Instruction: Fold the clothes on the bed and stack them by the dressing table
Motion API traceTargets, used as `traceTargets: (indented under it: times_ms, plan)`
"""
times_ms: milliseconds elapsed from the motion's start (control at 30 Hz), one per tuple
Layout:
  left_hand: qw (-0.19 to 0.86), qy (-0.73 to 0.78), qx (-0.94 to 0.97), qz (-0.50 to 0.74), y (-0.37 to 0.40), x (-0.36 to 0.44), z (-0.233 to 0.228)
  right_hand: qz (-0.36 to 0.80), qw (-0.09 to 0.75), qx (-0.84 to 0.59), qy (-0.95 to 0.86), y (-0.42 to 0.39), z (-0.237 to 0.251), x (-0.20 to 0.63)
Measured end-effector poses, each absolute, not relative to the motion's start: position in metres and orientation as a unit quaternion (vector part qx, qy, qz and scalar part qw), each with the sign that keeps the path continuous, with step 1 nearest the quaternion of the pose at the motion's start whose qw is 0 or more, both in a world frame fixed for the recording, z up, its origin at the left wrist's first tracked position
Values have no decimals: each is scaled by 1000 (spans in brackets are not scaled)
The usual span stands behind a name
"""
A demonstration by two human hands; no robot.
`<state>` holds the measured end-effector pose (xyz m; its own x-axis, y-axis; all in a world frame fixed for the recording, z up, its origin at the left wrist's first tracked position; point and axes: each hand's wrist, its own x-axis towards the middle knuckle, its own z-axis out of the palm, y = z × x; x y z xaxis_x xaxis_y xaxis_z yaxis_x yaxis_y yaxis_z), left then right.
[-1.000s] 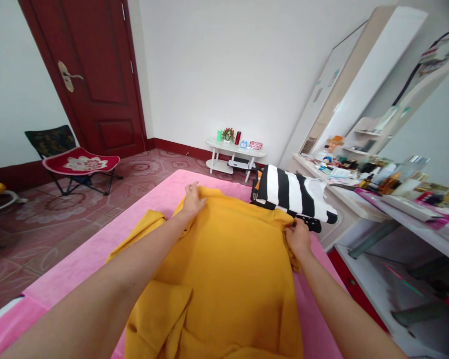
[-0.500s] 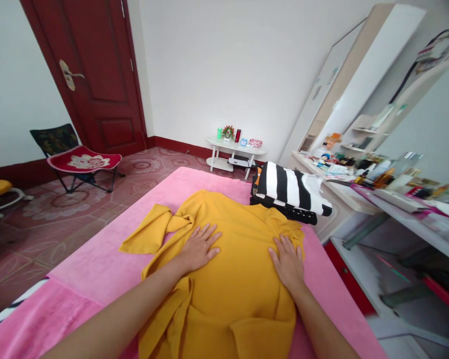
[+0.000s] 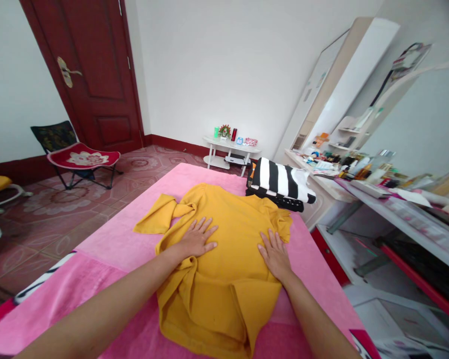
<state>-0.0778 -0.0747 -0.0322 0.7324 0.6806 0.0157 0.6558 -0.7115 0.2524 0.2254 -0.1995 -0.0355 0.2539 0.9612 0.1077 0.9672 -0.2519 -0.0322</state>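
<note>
A mustard-yellow top (image 3: 228,224) lies spread on a pink blanket (image 3: 112,244) that covers the bed. My left hand (image 3: 197,238) rests flat on the garment's left half, fingers apart. Flat on its right half lies my right hand (image 3: 275,250), fingers apart as well. One sleeve (image 3: 160,219) sticks out to the left. The near hem is folded over toward me.
A folded black-and-white striped garment (image 3: 282,182) sits on dark clothes at the bed's far right corner. A cluttered white dresser (image 3: 359,179) runs along the right. A small white table (image 3: 230,149), a red folding chair (image 3: 80,157) and a dark red door (image 3: 93,75) stand beyond.
Both hands left the garment's far edge and came back toward me, now lying flat on its middle. The view has pulled back and shows more of the bed.
</note>
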Motion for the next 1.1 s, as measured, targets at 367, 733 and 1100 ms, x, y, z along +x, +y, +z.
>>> traceTargets:
  times_ms: [367,733,1100]
  plan:
    - [205,308,929,-17,-129,-132,-5,110,107,-718,-679,-270,-20,214]
    - [325,215,916,100,-195,-206,51,194,255,-624,-713,-351,11,171]
    - [280,218,935,14,-209,-228,62,216,328,-624,-676,-362,53,195]
